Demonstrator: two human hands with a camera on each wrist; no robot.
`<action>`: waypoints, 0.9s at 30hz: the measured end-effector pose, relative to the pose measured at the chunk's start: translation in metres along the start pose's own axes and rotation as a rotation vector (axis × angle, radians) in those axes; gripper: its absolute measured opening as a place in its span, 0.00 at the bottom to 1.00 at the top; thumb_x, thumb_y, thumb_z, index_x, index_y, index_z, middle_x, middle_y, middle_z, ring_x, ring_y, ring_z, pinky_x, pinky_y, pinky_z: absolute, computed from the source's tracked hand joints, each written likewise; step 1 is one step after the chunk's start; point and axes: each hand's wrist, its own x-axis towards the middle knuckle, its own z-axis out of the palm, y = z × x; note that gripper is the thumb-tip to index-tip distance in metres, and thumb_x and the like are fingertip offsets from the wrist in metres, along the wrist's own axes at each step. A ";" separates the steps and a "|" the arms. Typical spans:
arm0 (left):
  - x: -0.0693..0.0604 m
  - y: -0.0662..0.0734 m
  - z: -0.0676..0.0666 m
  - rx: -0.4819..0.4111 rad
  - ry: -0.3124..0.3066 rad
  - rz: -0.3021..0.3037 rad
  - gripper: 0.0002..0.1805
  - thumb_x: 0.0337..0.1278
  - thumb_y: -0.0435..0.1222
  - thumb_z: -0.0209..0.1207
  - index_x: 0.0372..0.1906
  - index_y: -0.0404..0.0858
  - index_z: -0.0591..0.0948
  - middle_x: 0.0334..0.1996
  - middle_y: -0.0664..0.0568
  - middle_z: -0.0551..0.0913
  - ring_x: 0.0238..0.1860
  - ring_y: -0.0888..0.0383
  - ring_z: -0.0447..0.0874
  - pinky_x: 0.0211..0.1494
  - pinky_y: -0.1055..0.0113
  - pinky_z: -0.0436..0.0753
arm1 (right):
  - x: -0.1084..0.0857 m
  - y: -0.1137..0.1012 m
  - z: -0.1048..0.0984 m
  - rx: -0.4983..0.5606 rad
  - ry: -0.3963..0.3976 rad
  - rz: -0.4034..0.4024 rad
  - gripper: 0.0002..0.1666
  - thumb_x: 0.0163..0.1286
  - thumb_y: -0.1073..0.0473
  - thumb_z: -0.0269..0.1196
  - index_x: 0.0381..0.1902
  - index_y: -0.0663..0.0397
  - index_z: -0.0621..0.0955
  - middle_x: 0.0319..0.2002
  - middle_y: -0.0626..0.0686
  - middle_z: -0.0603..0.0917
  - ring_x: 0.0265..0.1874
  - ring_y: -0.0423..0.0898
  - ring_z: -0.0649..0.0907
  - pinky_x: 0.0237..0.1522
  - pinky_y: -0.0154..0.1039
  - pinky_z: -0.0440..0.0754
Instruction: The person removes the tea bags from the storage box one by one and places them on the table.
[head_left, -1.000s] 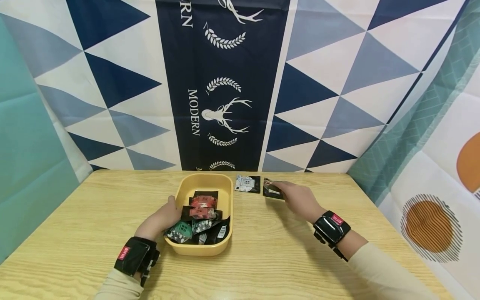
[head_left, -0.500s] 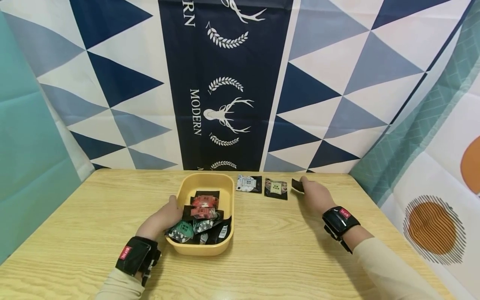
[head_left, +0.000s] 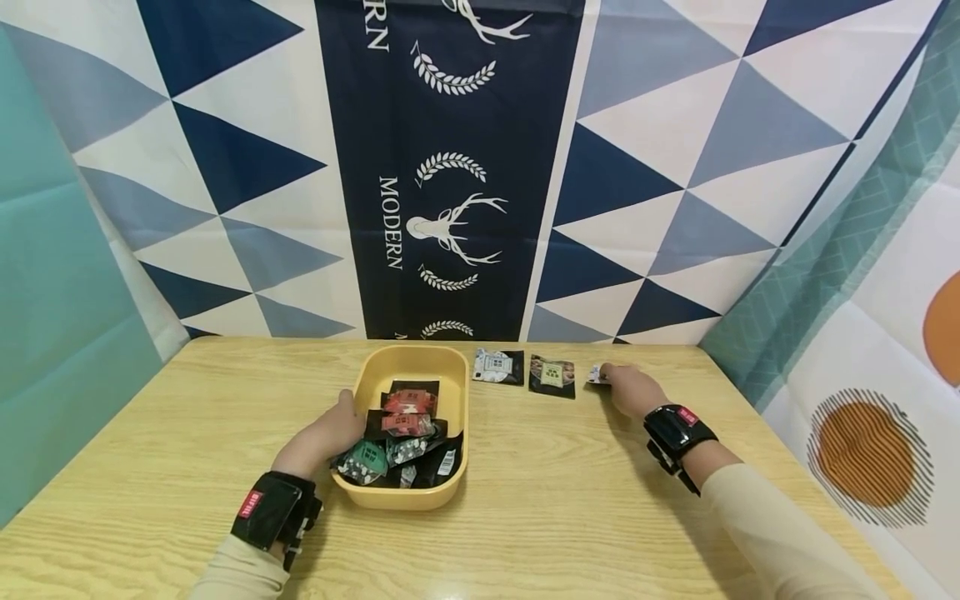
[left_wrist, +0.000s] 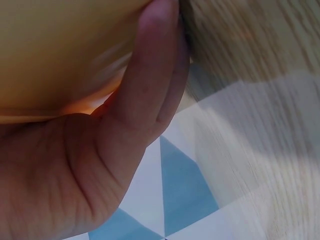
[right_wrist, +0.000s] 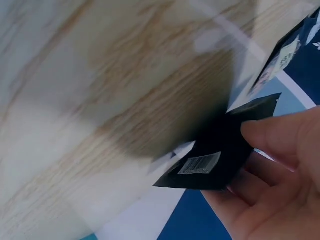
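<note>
My left hand (head_left: pixel 332 432) grips the left rim of a yellow bin (head_left: pixel 459 467), thumb over the edge; in the left wrist view the fingers (left_wrist: pixel 145 85) lie along its outer wall. My right hand (head_left: pixel 633 392) pinches a small packet (head_left: pixel 597 376) at the back right of the table. The right wrist view shows this packet's black side with a barcode label (right_wrist: pixel 200 163), held between thumb and fingers, tilted close to the tabletop. Red packets (head_left: pixel 408 402), a green one (head_left: pixel 365 460) and several black ones lie in the bin.
Along the table's back edge, between bin and right hand, lie a white-and-black packet (head_left: pixel 498 367) and a packet with a yellow-green label (head_left: pixel 552 377). A patterned cloth (head_left: pixel 450 167) hangs behind the wooden table (head_left: pixel 540 517).
My right hand has moved right from the yellow-green labelled packet, which lies uncovered. It holds another packet, now turned so its light printed side shows. The left hand stays on the bin.
</note>
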 end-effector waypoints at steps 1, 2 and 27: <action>-0.001 0.000 0.000 0.003 -0.001 0.003 0.25 0.69 0.30 0.31 0.65 0.18 0.46 0.59 0.19 0.65 0.61 0.31 0.69 0.61 0.44 0.72 | 0.000 0.001 0.001 -0.001 -0.016 -0.002 0.17 0.63 0.77 0.49 0.47 0.67 0.78 0.42 0.66 0.84 0.41 0.61 0.84 0.43 0.51 0.81; -0.001 -0.001 0.001 0.003 -0.001 0.003 0.25 0.69 0.30 0.31 0.65 0.18 0.46 0.58 0.19 0.66 0.60 0.31 0.70 0.61 0.45 0.72 | 0.001 0.001 0.002 0.002 -0.031 -0.003 0.17 0.63 0.78 0.49 0.47 0.67 0.78 0.42 0.66 0.84 0.42 0.62 0.84 0.45 0.52 0.81; -0.003 0.001 -0.001 0.042 -0.006 0.019 0.25 0.72 0.32 0.31 0.64 0.18 0.47 0.53 0.22 0.70 0.48 0.41 0.76 0.46 0.56 0.75 | 0.005 -0.038 -0.003 0.027 0.073 -0.073 0.26 0.64 0.69 0.60 0.61 0.66 0.73 0.58 0.70 0.74 0.49 0.64 0.80 0.42 0.51 0.82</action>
